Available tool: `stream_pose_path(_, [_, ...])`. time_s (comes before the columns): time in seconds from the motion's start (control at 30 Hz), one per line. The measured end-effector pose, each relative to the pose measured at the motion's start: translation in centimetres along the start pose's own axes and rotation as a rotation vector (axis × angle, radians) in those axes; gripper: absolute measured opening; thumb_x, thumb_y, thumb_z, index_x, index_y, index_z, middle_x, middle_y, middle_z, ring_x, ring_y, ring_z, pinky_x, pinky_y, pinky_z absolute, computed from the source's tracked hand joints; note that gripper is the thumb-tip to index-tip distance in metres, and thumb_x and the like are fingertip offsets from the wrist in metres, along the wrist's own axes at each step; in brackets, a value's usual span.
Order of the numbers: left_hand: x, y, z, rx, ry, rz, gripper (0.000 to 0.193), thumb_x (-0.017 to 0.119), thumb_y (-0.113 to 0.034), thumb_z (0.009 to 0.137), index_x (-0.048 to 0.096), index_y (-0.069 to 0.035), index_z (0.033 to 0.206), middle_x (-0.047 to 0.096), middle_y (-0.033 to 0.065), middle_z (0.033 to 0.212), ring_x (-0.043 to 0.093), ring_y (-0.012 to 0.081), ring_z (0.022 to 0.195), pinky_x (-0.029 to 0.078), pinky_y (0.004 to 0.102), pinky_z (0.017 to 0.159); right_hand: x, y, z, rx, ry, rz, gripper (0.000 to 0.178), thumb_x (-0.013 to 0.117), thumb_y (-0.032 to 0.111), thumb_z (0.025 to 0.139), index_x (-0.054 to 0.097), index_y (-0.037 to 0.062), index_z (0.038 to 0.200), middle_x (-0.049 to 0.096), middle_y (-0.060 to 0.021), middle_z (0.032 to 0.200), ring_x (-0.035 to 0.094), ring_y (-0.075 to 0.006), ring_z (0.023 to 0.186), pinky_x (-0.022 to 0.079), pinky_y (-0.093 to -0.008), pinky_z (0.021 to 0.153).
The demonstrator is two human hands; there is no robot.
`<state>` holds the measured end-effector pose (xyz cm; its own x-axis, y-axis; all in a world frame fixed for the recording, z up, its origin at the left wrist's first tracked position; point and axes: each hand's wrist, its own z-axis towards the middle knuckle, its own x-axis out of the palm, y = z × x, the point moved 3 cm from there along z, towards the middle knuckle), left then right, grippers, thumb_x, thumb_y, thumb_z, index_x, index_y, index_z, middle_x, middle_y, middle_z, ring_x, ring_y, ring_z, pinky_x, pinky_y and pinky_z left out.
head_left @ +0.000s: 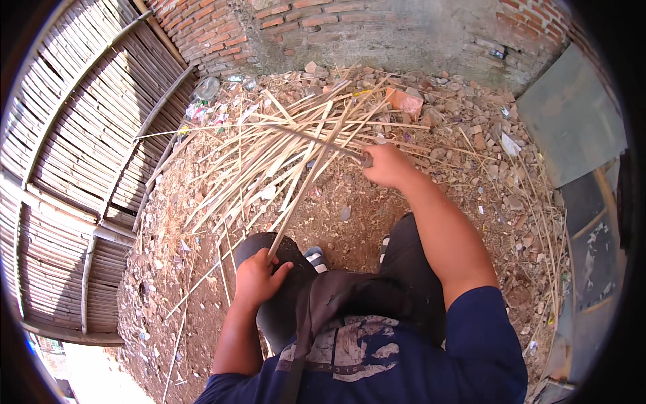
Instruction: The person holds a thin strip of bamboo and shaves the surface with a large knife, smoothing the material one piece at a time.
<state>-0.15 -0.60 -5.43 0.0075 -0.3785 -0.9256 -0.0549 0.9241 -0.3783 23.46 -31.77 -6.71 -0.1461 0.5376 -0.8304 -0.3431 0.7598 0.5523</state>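
Note:
My right hand [389, 165] is closed around the handle of a long, dark-bladed machete [316, 140]. Its blade points left, over the pile of split bamboo strips [232, 176]. Near my left knee, my left hand [258, 277] grips the near end of a bamboo strip [295, 210]. That strip slants up and away to the right, crossing the machete blade in this view; I cannot tell whether they touch. The strip's far end merges with the loose, crisscrossed strips on the ground.
A woven bamboo wall [74, 148] stands on the left and a brick wall [377, 37] at the back. Rubble and an orange brick piece [405, 102] lie beyond the pile. Grey panels [572, 114] lean at the right. Plastic litter [207, 87] lies at the back left.

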Motion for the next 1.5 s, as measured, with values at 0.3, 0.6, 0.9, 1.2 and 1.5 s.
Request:
stream_pose_path(0.3, [0.7,0.2,-0.1,0.053,0.009,0.084,0.042,0.081,-0.045,0.085,0.061,-0.008,0.089,0.067,0.0104,0.071,0.071,0.0333,0.072,0.055,0.0451,0.066,-2.1,-3.2,0.5,0.273,-0.161,0.189,0.020,0.068,0.020,0.080,0.072,0.0082,0.096,0.071,-0.0172,0.083,0.071,-0.0365,0.086,0.053,-0.0497,0.076])
stream_pose_path(0.6, [0.6,0.0,0.0,0.061,0.035,0.053,0.040,0.081,-0.043,0.085,0.062,-0.008,0.088,0.066,0.0111,0.070,0.070,0.0342,0.071,0.054,0.0456,0.065,-0.7,1.2,-1.1,0.021,0.079,-0.053,0.022,0.067,0.017,0.078,0.072,0.0098,0.098,0.071,-0.0175,0.087,0.071,-0.0382,0.089,0.054,-0.0501,0.078])
stream_pose_path(0.9, [0.4,0.0,0.2,0.010,0.048,0.027,0.042,0.082,-0.043,0.083,0.062,-0.007,0.086,0.066,0.0117,0.070,0.069,0.0351,0.071,0.054,0.0456,0.065,1.2,5.0,-2.5,-0.126,0.123,-0.175,0.024,0.069,0.018,0.076,0.072,0.0086,0.099,0.071,-0.0186,0.089,0.069,-0.0399,0.088,0.055,-0.0503,0.079])
stream_pose_path(1.2, [-0.8,0.4,1.1,0.006,0.133,-0.031,0.047,0.086,-0.046,0.079,0.063,-0.005,0.086,0.065,0.0130,0.070,0.068,0.0347,0.070,0.052,0.0447,0.064,1.3,0.9,0.3,0.167,0.088,0.075,0.028,0.068,0.020,0.079,0.073,0.0076,0.104,0.072,-0.0197,0.092,0.071,-0.0383,0.089,0.056,-0.0484,0.078])
stream_pose_path(1.5, [-0.3,0.7,1.2,-0.046,0.130,-0.144,0.054,0.088,-0.049,0.077,0.063,-0.002,0.088,0.065,0.0131,0.071,0.068,0.0327,0.070,0.053,0.0416,0.065,2.9,3.2,-0.4,-0.012,0.163,-0.075,0.021,0.069,0.020,0.075,0.072,0.0122,0.094,0.071,-0.0171,0.086,0.070,-0.0379,0.090,0.056,-0.0496,0.079])
